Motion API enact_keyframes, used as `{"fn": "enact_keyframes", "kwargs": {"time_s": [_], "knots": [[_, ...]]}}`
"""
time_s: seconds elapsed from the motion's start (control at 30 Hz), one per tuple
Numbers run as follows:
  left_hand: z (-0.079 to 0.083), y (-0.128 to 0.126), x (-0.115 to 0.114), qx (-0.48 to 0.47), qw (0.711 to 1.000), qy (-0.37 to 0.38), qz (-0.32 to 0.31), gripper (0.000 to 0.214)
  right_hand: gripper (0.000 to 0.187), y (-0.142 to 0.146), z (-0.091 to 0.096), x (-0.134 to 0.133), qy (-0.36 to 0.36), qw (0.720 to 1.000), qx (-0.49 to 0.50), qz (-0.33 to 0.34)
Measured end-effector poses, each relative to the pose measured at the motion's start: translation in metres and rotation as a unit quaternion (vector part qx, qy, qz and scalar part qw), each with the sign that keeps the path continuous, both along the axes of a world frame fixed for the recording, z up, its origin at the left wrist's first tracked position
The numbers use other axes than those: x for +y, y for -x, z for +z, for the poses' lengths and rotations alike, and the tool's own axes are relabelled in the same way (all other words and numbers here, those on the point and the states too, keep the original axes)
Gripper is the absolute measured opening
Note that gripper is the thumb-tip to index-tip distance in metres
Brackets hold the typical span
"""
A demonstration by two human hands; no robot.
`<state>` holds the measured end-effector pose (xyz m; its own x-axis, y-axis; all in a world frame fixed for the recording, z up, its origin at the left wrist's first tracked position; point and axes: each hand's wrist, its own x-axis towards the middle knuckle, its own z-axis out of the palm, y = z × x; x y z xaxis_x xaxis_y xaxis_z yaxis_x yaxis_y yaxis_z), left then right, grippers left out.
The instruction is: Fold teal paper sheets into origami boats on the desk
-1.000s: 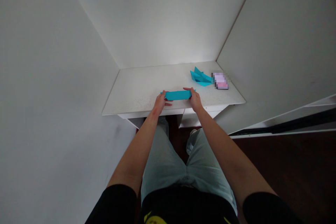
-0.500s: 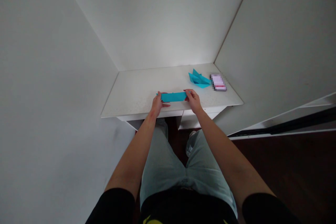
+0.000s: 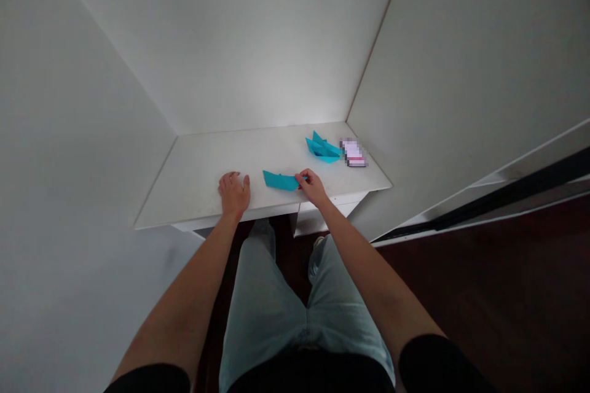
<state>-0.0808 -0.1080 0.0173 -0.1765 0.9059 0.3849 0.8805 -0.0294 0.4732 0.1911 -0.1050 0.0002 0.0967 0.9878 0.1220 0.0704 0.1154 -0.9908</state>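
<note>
A folded strip of turquoise paper (image 3: pixel 280 180) lies near the front of a small white table (image 3: pixel 198 166). My right hand (image 3: pixel 312 186) pinches the strip's right end, fingers closed on it. My left hand (image 3: pixel 235 192) rests flat on the table just left of the strip, fingers spread, not touching the paper. A finished turquoise paper boat (image 3: pixel 322 148) sits at the back right of the table.
A small pink, blurred object (image 3: pixel 354 153) lies beside the paper boat near the right wall. White walls close in the table on the left, back and right. My legs in light trousers are below the table edge, above a dark floor (image 3: pixel 507 295).
My left hand has let go of the strip's left end and moved left to lie flat on the table. The right hand still holds the right end. The camera view shifted right.
</note>
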Motion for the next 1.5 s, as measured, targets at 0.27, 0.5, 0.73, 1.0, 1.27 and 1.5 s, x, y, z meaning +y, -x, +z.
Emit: {"fn": "enact_keyframes", "kwargs": {"time_s": [0.27,0.5,0.73,1.0,1.27,1.5], "knots": [[-0.004,-0.007,-0.001,0.071,0.997,0.013,0.008,0.051,0.051,-0.046,0.011,-0.008,-0.066,0.994,-0.092,-0.011],[-0.007,-0.004,0.001,0.075,0.997,0.009,0.003,0.053,0.048,-0.125,0.019,0.004,-0.156,0.952,-0.235,-0.123],[-0.007,-0.004,-0.002,0.053,0.999,0.01,0.002,0.054,0.047,-0.137,-0.007,0.009,-0.137,0.929,-0.279,-0.2],[0.005,-0.007,-0.002,-0.184,0.982,-0.023,-0.015,0.05,0.047,-0.103,0.013,-0.019,-0.173,0.926,-0.225,-0.249],[0.045,-0.129,-0.069,-0.525,0.824,-0.032,-0.209,0.069,0.082,0.061,0.011,-0.152,-0.07,0.98,0.092,0.165],[0.063,-0.131,-0.078,-0.548,0.802,-0.018,-0.236,0.069,0.068,0.037,0.008,-0.2,0.027,0.979,0.005,0.203]]}}
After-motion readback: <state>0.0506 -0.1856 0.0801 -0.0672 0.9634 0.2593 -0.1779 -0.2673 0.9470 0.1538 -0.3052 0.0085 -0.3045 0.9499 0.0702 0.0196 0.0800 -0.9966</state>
